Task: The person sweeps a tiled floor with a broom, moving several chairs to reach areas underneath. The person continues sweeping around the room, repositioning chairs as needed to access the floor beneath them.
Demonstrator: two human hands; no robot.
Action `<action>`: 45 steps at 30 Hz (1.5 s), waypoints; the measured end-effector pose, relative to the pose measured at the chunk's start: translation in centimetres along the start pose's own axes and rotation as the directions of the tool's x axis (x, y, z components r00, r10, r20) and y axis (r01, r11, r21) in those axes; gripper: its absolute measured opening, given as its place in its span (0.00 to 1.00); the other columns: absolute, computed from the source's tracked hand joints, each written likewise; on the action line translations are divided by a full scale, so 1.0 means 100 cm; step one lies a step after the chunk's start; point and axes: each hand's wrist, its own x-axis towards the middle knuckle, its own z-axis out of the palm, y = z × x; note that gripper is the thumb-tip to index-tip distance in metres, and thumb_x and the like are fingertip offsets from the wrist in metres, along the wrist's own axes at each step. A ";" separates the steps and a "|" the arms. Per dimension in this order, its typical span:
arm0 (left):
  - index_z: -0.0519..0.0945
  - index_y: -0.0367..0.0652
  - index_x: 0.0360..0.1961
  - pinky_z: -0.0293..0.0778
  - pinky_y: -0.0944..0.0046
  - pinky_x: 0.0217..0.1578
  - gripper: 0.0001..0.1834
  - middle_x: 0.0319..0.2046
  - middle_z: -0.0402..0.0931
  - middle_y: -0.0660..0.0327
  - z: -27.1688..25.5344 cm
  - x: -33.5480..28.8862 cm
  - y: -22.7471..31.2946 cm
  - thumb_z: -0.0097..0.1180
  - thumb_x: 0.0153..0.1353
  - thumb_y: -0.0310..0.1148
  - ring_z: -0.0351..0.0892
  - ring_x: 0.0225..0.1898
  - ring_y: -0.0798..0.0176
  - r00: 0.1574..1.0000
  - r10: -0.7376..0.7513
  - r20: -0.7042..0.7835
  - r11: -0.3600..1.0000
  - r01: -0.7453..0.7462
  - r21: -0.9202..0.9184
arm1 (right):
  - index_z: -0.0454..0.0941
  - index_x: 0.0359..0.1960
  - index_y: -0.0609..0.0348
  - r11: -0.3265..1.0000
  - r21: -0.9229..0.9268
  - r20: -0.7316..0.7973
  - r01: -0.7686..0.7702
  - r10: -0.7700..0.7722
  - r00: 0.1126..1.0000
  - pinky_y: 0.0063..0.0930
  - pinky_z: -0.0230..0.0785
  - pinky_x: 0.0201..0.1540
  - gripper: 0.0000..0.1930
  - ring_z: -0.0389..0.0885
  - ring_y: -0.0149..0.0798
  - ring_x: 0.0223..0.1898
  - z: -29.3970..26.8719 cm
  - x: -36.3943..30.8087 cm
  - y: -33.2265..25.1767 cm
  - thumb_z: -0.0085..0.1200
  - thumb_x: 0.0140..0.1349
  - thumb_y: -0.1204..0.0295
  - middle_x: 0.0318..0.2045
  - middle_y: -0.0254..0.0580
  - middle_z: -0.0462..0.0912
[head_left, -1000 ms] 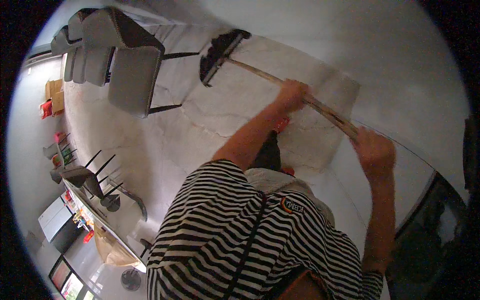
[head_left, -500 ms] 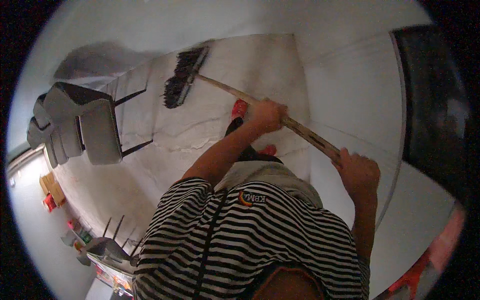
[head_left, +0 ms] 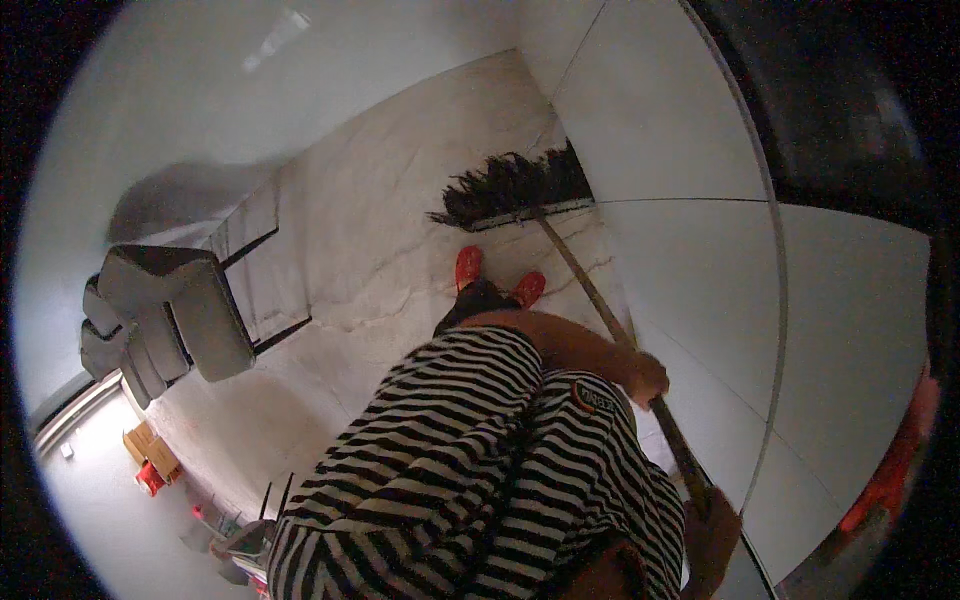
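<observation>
Both my hands grip the wooden handle of a broom [head_left: 586,283] that slants away from me. My left hand [head_left: 643,378] is wrapped round the middle of the handle, with that forearm crossing in front of my body. Lower in the view, my right hand [head_left: 712,528] is closed round the near end. The broom's wide black bristle head [head_left: 520,190] lies on the pale floor [head_left: 380,210] beyond my feet. One end of the head meets the foot of the white panelled front on the right.
Grey chairs [head_left: 205,315] with dark legs stand at the left by the wall. White panels [head_left: 690,110] under a dark top [head_left: 830,120] run along my right. Two red shoes [head_left: 468,268] are on my feet. Cardboard boxes [head_left: 150,448] sit at the lower left.
The broom head has swung from left of my feet rightward to the panels, its handle turning with it. Both hands have moved down the view, the left one also to the right.
</observation>
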 end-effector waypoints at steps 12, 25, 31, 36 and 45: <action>0.78 0.46 0.27 0.71 0.47 0.39 0.10 0.28 0.78 0.58 0.016 -0.059 -0.101 0.57 0.48 0.40 0.78 0.36 0.50 0.913 -0.004 -0.408 0.980 0.085 0.182 | 0.76 0.33 0.56 0.996 -0.050 -0.257 0.071 -0.081 0.963 0.36 0.65 0.21 0.14 0.77 0.45 0.21 0.075 0.057 -0.038 0.59 0.52 0.59 0.23 0.40 0.78; 0.78 0.46 0.26 0.70 0.52 0.39 0.08 0.28 0.75 0.56 -0.173 -0.265 -0.252 0.60 0.42 0.32 0.75 0.35 0.50 0.656 -0.060 -0.753 0.811 0.472 0.346 | 0.72 0.40 0.54 0.969 -0.131 -0.326 0.210 -0.242 0.914 0.36 0.72 0.23 0.14 0.80 0.41 0.22 0.006 0.237 -0.272 0.55 0.57 0.60 0.24 0.38 0.79; 0.80 0.46 0.28 0.71 0.51 0.41 0.09 0.29 0.75 0.55 -0.134 -0.230 -0.225 0.59 0.44 0.34 0.75 0.36 0.50 0.769 -0.388 -0.507 0.677 0.612 0.410 | 0.73 0.41 0.53 0.969 -0.025 -0.303 0.247 -0.243 0.922 0.34 0.72 0.21 0.13 0.79 0.40 0.21 0.071 0.213 -0.218 0.53 0.59 0.61 0.22 0.37 0.78; 0.81 0.43 0.28 0.74 0.49 0.37 0.07 0.25 0.78 0.54 -0.025 -0.168 -0.175 0.54 0.48 0.32 0.78 0.32 0.45 0.941 -0.200 -0.274 0.861 0.302 0.410 | 0.71 0.36 0.53 0.993 0.097 -0.098 0.061 -0.052 0.994 0.32 0.72 0.21 0.09 0.80 0.41 0.21 0.134 0.105 -0.145 0.50 0.61 0.63 0.27 0.38 0.79; 0.78 0.44 0.28 0.73 0.48 0.32 0.08 0.25 0.78 0.55 0.126 0.011 0.046 0.54 0.47 0.35 0.80 0.33 0.48 0.971 -0.055 0.233 0.987 0.017 0.160 | 0.75 0.44 0.52 0.919 0.179 0.008 -0.350 0.355 0.935 0.38 0.72 0.37 0.11 0.80 0.46 0.34 0.142 -0.103 0.004 0.49 0.61 0.69 0.35 0.44 0.81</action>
